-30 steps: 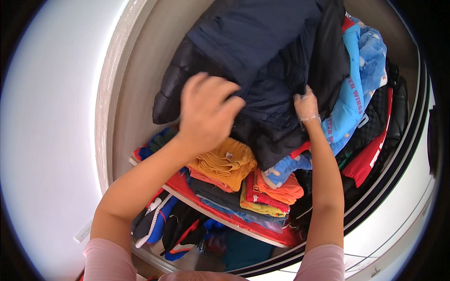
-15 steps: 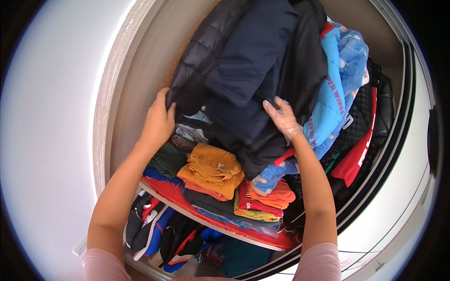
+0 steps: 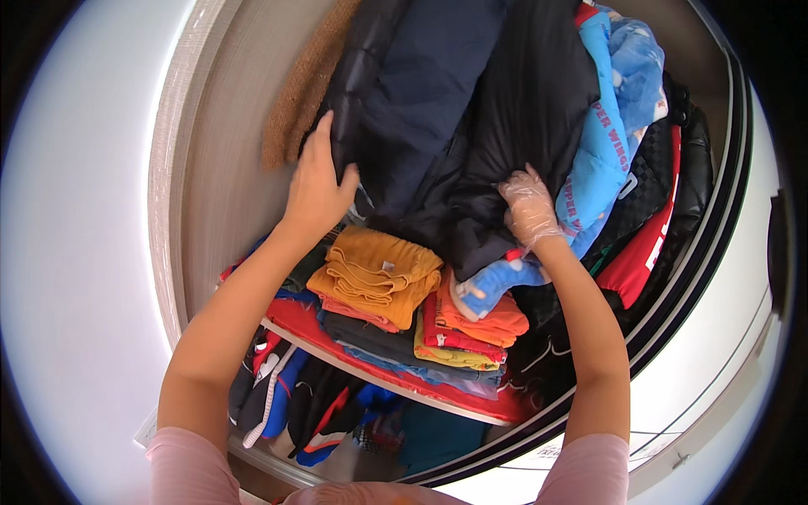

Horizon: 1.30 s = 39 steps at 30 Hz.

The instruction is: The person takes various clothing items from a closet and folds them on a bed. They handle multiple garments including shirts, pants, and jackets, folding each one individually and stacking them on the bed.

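Dark jackets hang in the middle of a wardrobe. My left hand (image 3: 318, 183) is at the left edge of a black puffer jacket (image 3: 364, 101), thumb in front and fingers round the side. Beside it hangs a navy jacket (image 3: 429, 93). My right hand (image 3: 530, 206), in a clear plastic glove, has its fingers curled into the cloth of a black jacket (image 3: 526, 109). To its right hang a light blue padded jacket (image 3: 606, 135) and a blue fleece garment (image 3: 635, 71), and a patterned fleece sleeve (image 3: 497, 286) dangles below my hand.
Folded yellow clothes (image 3: 379, 269) and orange and red clothes (image 3: 480, 316) are stacked on a red-covered shelf (image 3: 295, 324). More garments (image 3: 311, 421) hang below it. A brown knitted garment (image 3: 303, 93) hangs at the left; the sliding door track (image 3: 715, 227) curves along the right.
The left side of the dark jackets has shifted right, baring more of the brown garment. My left hand has moved up and right. My right hand's fingers have closed into the black cloth.
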{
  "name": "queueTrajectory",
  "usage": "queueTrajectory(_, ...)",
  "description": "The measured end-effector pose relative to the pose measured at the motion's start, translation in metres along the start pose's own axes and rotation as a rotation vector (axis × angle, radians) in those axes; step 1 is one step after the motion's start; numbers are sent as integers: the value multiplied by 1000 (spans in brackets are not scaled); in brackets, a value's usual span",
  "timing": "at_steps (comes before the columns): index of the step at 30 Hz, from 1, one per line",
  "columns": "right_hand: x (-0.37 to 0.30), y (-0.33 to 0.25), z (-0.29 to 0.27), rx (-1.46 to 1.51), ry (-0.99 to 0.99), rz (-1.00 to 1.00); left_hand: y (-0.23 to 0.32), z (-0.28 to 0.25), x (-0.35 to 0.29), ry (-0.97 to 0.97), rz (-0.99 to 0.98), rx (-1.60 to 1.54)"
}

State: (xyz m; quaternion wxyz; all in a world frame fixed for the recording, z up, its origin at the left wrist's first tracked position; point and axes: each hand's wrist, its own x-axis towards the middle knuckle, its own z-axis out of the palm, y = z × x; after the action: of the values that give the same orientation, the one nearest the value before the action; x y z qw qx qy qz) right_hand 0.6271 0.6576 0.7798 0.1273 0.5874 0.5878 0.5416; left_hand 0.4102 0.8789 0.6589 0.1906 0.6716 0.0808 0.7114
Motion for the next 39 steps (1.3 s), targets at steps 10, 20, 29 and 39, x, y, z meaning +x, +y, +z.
queueTrajectory(10,-1,24,12,759,262,229,47,7,4,144,466,381)
queueTrajectory(20,0,28,-16,1163,102,399,-19,97,-12,-320,-436,-119)
queueTrajectory(29,-9,39,1,1006,97,241,-62,112,-21,-717,-558,-177)
queueTrajectory(39,-4,40,-2,1104,74,329,-16,75,-31,-583,-771,-983)
